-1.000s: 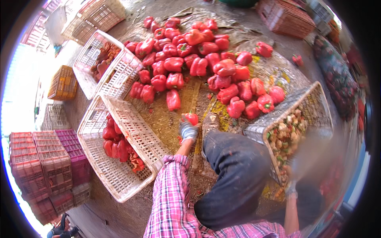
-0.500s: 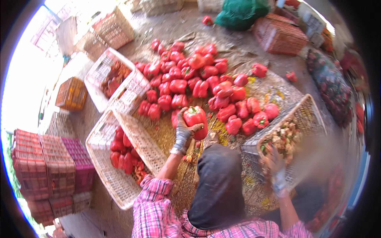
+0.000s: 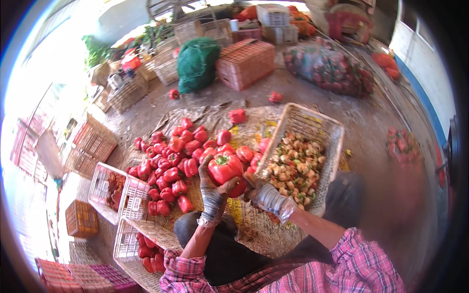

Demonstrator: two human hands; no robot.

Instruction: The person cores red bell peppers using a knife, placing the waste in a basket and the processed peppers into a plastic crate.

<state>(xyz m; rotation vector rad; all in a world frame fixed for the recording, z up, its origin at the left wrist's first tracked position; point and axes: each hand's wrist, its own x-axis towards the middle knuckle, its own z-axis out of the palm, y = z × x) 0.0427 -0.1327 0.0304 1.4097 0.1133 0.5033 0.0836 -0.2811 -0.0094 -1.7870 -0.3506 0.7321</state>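
My left hand, its palm and wrist wrapped in a pale covering, grips a large red bell pepper with its green stem end up. Close against the pepper's lower right side is my right hand, wrapped likewise. Its fingers are curled closed; what they hold, if anything, is hidden. Beyond my hands lies a heap of red bell peppers on a ground sheet. At the right a pale plastic crate holds many cut-out pepper cores. Red peppers lie in another pale crate at the lower left.
A crate with dark red contents stands left of the heap. Farther off are a green net sack, a reddish crate and a full mesh sack. Stacked crates sit at the lower left.
My right hand has moved from over the crate of cores to the pepper in my left hand. The head view has swung to the right.
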